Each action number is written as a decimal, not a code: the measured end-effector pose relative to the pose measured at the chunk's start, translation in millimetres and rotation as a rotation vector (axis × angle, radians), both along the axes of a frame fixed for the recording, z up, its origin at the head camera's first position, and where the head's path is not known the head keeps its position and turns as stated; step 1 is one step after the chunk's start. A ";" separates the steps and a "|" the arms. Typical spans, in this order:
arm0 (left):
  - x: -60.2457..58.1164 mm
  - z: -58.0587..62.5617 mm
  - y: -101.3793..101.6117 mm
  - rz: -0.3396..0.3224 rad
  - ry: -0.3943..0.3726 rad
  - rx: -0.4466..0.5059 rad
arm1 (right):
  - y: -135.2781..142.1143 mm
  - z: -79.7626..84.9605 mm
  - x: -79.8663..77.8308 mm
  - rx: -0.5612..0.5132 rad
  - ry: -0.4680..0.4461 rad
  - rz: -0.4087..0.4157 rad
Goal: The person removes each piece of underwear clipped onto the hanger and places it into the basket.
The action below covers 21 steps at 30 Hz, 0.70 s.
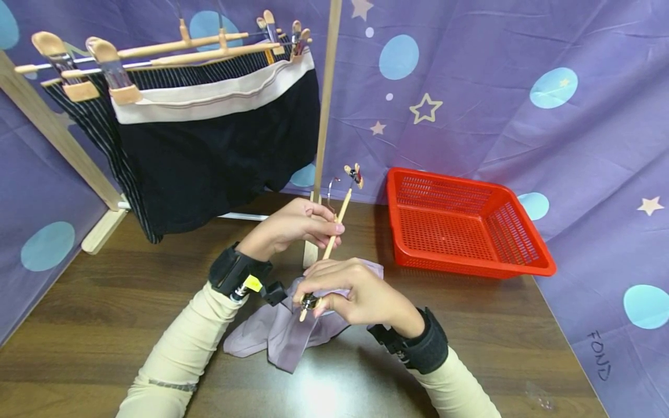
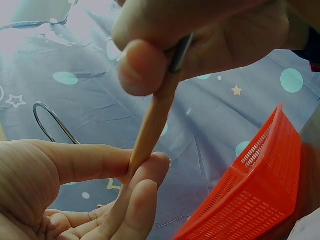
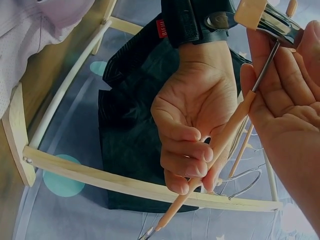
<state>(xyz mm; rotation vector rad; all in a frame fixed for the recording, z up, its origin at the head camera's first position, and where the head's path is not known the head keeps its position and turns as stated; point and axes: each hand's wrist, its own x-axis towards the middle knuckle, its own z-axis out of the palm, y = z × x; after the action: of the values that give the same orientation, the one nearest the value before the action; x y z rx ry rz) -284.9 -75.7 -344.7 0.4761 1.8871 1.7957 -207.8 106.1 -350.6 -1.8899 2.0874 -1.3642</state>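
The clip hanger (image 1: 345, 203) is held in the air between two hands, slanting up and away from the person over the table (image 1: 502, 342). At its near end, the right hand (image 1: 355, 293) pinches the near clip (image 1: 308, 301) between thumb and fingers, palm above the rod. Farther along, the left hand (image 1: 298, 225) grips the wooden rod about its middle, beside the metal hook (image 2: 64, 126), with the thumb on one side and the fingertips on the other. The far clip (image 1: 355, 175) sticks out past the left hand, untouched by either. Under both hands, a lavender garment (image 1: 290, 334) lies crumpled on the table. Beyond it to the right stands a red basket (image 1: 470, 268). To the left, near the purple backdrop (image 1: 470, 35), a black garment (image 1: 225, 154) with a white waistband and a striped garment (image 1: 104, 136) hang from a wooden rack (image 1: 328, 93).
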 end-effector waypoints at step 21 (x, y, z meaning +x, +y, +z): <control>1.3 -1.8 2.7 0.001 0.021 -0.043 | 8.2 6.8 -1.5 0.051 0.006 0.032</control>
<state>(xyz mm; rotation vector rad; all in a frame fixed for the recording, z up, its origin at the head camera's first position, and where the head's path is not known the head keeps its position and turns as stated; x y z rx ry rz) -283.5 -73.0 -346.5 0.4805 1.9362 1.7529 -209.4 114.3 -343.8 -1.9011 2.0648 -1.2876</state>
